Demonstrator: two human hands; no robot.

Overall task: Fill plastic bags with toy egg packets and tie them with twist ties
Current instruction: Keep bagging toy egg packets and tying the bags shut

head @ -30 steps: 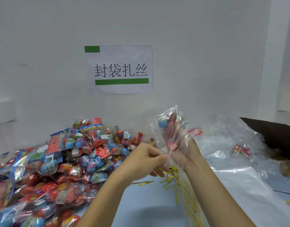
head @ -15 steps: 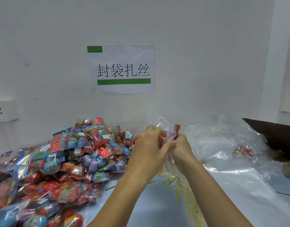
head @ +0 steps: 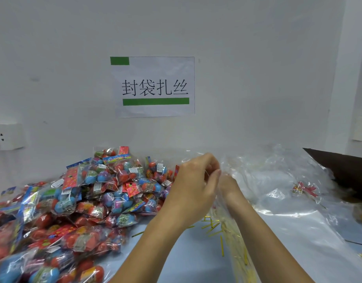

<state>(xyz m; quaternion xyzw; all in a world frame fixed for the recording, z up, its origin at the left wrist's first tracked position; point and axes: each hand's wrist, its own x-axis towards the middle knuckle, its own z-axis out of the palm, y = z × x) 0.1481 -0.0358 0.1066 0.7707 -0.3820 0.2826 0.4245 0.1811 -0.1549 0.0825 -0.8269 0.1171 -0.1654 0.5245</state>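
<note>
Your left hand [head: 193, 184] sits mid-frame, fingers curled, thumb tip pinching clear film of a plastic bag [head: 229, 203] that trails down between your wrists; the film is so transparent its edges are hard to trace. Your right hand [head: 227, 185] is mostly hidden behind the left hand and the film; its fingers are out of sight, so can't tell how far it's closed or what it has hold of. Any packet inside the bag isn't visible. The pile of toy egg packets [head: 78, 201] fills the lower left, cut off by the left and bottom edges. Gold twist ties [head: 222, 245] lie scattered on the table [head: 176, 256] below your hands, partly blurred under plastic. Loose clear bags [head: 278, 176] spread right of centre. A dark cardboard box [head: 343, 168] is cut off at the right edge. A paper sign [head: 154, 86] hangs on the wall.
</note>
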